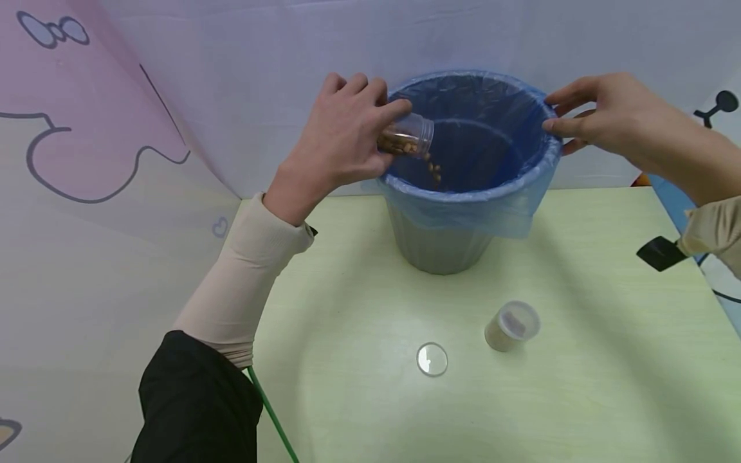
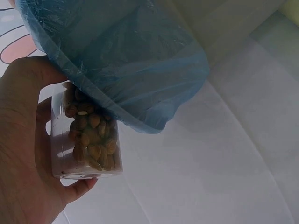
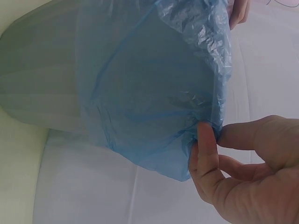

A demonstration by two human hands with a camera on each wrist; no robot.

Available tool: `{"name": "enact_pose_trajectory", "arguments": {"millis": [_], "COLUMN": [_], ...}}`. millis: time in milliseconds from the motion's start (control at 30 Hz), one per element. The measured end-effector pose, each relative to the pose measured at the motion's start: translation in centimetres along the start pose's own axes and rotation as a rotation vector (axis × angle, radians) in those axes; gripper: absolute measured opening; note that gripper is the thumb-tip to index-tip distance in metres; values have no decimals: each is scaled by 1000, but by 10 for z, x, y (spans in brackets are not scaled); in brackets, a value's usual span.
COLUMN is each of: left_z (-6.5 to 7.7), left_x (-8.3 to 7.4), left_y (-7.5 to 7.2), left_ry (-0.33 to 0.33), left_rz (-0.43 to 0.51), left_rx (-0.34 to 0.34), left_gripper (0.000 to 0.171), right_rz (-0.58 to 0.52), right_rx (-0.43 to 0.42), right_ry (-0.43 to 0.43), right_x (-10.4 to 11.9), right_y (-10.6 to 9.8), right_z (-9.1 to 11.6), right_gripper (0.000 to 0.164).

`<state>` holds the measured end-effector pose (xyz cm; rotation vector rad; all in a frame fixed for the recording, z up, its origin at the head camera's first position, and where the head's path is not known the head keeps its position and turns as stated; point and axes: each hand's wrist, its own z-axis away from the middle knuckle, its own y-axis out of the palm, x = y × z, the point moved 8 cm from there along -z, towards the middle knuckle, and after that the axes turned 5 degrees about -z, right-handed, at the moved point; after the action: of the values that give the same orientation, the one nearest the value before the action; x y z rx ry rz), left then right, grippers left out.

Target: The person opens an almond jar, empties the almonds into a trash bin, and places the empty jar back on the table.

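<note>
My left hand (image 1: 350, 132) grips a clear plastic jar (image 2: 63, 149) tipped on its side at the left rim of the trash bin (image 1: 440, 241). Brown nuts (image 2: 96, 135) fill much of the jar, and several drop from its mouth into the bin. A blue plastic bag (image 1: 471, 215) lines the bin and folds down over its rim. On the opposite side, my right hand (image 1: 608, 116) pinches the bag-covered rim between thumb and fingers, as the right wrist view shows. The bottom of the bin is hidden.
On the pale table (image 1: 359, 399), a round clear lid (image 1: 432, 359) lies in front of the bin. To its right stands a small lidded container (image 1: 512, 326). A printed cloth wall (image 1: 278, 77) rises behind the bin. A green strip (image 1: 272, 415) runs beside the left sleeve.
</note>
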<state>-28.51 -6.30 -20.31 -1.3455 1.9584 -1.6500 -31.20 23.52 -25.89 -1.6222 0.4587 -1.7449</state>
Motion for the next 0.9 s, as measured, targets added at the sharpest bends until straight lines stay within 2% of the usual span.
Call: {"name": "enact_pose_trajectory", "arguments": {"millis": [200, 900], "left_z": [-1, -3], "left_x": [0, -4], "left_y": [-1, -1], "left_ry": [5, 13], "left_rz": [-1, -36], "left_rx": [-11, -11], "left_gripper": [49, 59], "right_rz": [9, 16], "right_rx": [-7, 1], "right_ry": [6, -12], "right_x": [-1, 1], "right_y": [0, -1], "right_z": [-1, 0], "right_gripper": [64, 64]}}
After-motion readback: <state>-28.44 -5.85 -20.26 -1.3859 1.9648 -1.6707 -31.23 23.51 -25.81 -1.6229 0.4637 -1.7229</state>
